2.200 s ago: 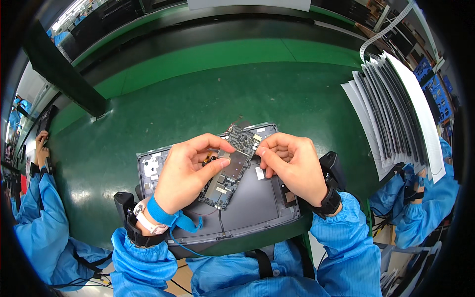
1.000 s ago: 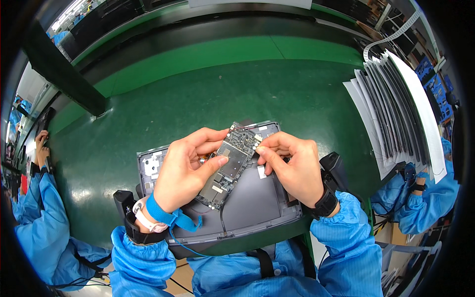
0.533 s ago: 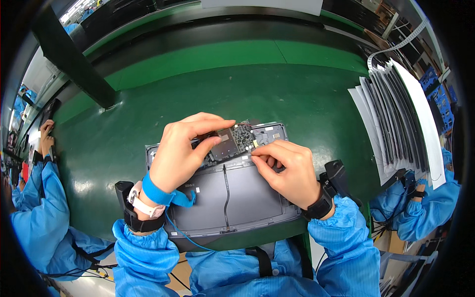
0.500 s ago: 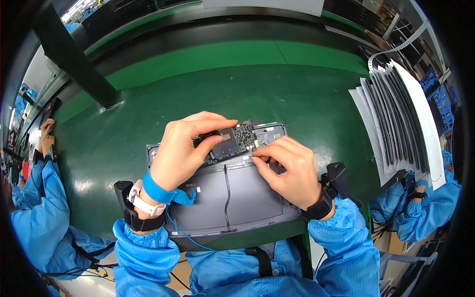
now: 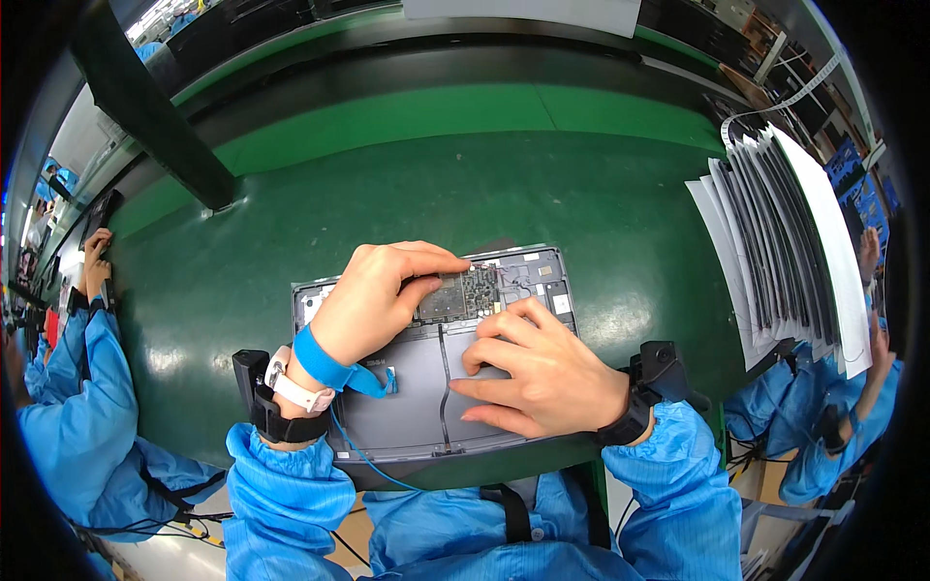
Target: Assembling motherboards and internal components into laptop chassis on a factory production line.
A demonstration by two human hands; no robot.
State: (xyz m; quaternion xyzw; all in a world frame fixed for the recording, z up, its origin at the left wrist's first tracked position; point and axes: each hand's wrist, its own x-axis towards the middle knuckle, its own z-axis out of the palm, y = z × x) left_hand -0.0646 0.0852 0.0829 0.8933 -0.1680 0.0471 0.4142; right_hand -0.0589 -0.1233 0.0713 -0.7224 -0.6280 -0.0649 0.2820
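circuit board seated in a grey casing, head view. the dark circuit board (image 5: pixel 480 290) lies in the far section of the open casing (image 5: pixel 387 421), which rests on a green worktop (image 5: pixel 387 194). the left hand (image 5: pixel 378 295) reaches over the board from the left, thumb and fingertips at it with a narrow gap between them; whether they grip it cannot be told. the right hand (image 5: pixel 547 373) is spread loosely, fingers wide apart, over the near panel, its fingertips beside a black cable (image 5: pixel 442 353); contact with the panel cannot be judged. a blue strap (image 5: pixel 320 360) circles the left wrist. right: upright stack of thin sheets (image 5: pixel 775 242)
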